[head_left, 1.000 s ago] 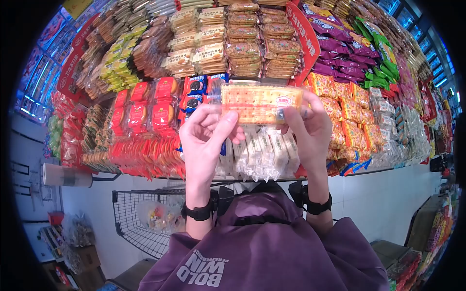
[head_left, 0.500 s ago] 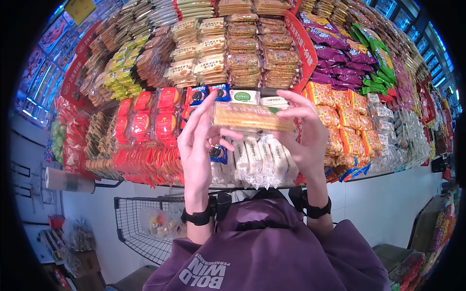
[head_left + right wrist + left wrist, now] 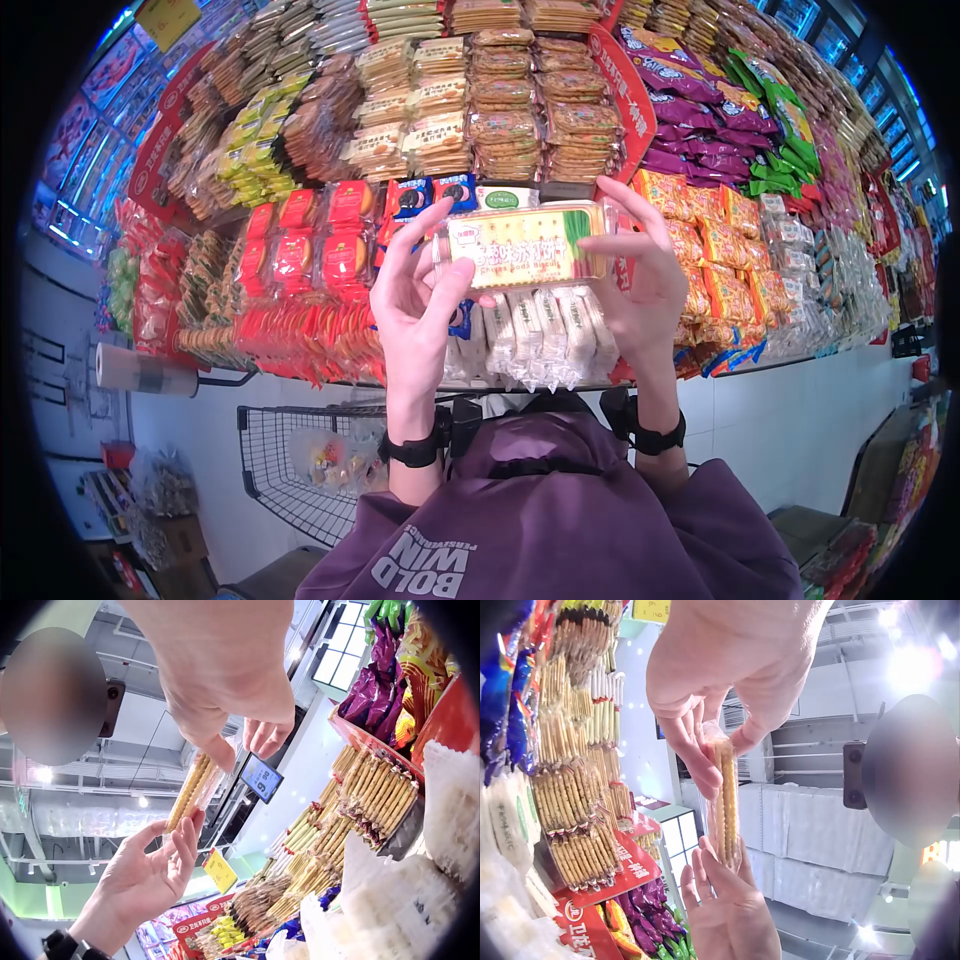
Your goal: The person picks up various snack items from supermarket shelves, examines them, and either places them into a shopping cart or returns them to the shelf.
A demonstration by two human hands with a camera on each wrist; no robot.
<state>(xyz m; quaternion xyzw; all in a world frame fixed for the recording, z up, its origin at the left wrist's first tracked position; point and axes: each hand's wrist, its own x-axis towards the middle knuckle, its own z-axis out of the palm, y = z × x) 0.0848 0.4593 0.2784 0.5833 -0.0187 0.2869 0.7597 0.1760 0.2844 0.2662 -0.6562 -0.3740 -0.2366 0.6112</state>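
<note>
A clear-wrapped pack of soda biscuits (image 3: 520,250) is held up in front of the snack shelf, its printed face with green stalks turned to the head camera. My left hand (image 3: 412,310) pinches its left end, thumb across the front. At the other end my right hand (image 3: 645,300) grips the pack, with some fingers raised and spread above. Seen edge-on in the left wrist view, the pack (image 3: 727,802) shows stacked biscuits between both hands. In the right wrist view the right thumb (image 3: 217,754) lies against the wrapper.
Below the hands stand white-wrapped packs (image 3: 540,335). Red-wrapped biscuits (image 3: 345,260) lie to the left, orange bags (image 3: 700,240) to the right. A wire shopping cart (image 3: 290,480) with a plastic bag is at lower left, near a roll of bags (image 3: 145,370).
The biscuit pack has been turned over, passing edge-on half a second ago, from plain biscuits showing to its printed front. Both hands stay at its ends.
</note>
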